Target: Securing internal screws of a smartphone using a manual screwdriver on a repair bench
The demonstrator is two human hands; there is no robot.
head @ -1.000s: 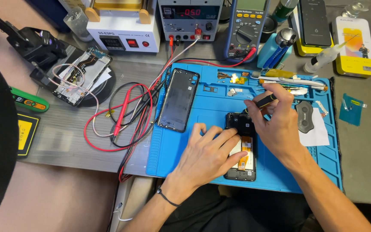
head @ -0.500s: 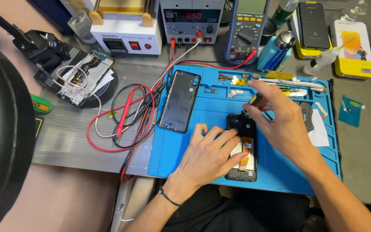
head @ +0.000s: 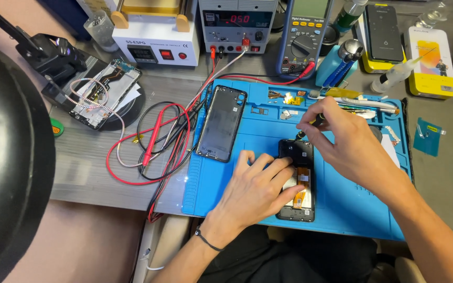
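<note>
So right now the left hand (head: 255, 188) is laid flat over the opened phone (head: 295, 181) on the blue mat (head: 342, 209), fingers together and pressed down on its upper half to pin it. The phone lies near the front middle of the mat with its back off, and you can see an orange ribbon cable and bare boards in the lower part.

The right hand (head: 344, 141) is pinching a small screwdriver (head: 310, 126) between thumb and fingertips, with the tip angled down at the phone's top edge. I can't tell whether the tip is actually seated in a screw, since the fingers hide most of it.

My read is that this is the screw stage at the top of the phone, working on that dark cover plate. I'd say the next bit needs the tip held square, light downward pressure and slow twists, with the holding hand not letting the phone skid.

Other stuff around: the removed back cover (head: 221, 123) lies left of it on the mat, red and black test leads (head: 153, 141) are tangled just off the mat edge, and a multimeter (head: 305, 36) and bench power supply (head: 237, 23) sit at the back.
</note>
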